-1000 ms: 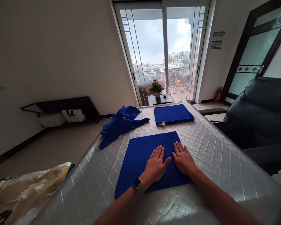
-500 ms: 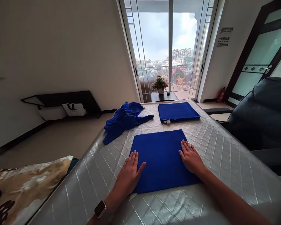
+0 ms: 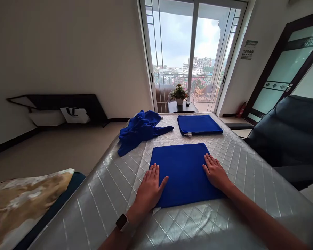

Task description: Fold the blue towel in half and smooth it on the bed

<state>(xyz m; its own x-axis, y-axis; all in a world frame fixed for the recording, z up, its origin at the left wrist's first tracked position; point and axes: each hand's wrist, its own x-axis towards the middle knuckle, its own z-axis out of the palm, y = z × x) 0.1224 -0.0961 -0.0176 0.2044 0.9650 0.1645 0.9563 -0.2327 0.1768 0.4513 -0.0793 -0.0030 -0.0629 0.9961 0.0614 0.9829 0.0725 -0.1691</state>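
A blue cloth (image 3: 185, 173), folded into a flat rectangle, lies in front of me on a silvery quilted table cover (image 3: 182, 225). My left hand (image 3: 151, 187) rests flat on its left edge, fingers stretched out and thumb apart. On the right edge lies my right hand (image 3: 216, 172), also flat with its fingers extended. Neither hand grips anything. A small white tag (image 3: 156, 210) pokes out at the near left corner of the cloth. Beyond it, a folded blue stack of cloth (image 3: 199, 124) sits at the far right, and a crumpled blue cloth (image 3: 143, 130) lies at the far left.
A potted plant (image 3: 179, 94) stands on a dark small table (image 3: 182, 107) past the far edge, before the glass sliding door. To the right is a black leather chair (image 3: 294, 132). A patterned blanket (image 3: 28, 205) lies low at the left.
The camera view has turned slightly, shifting the scene a little. Both hands stay flat on the edges of the folded cloth, which looks the same.
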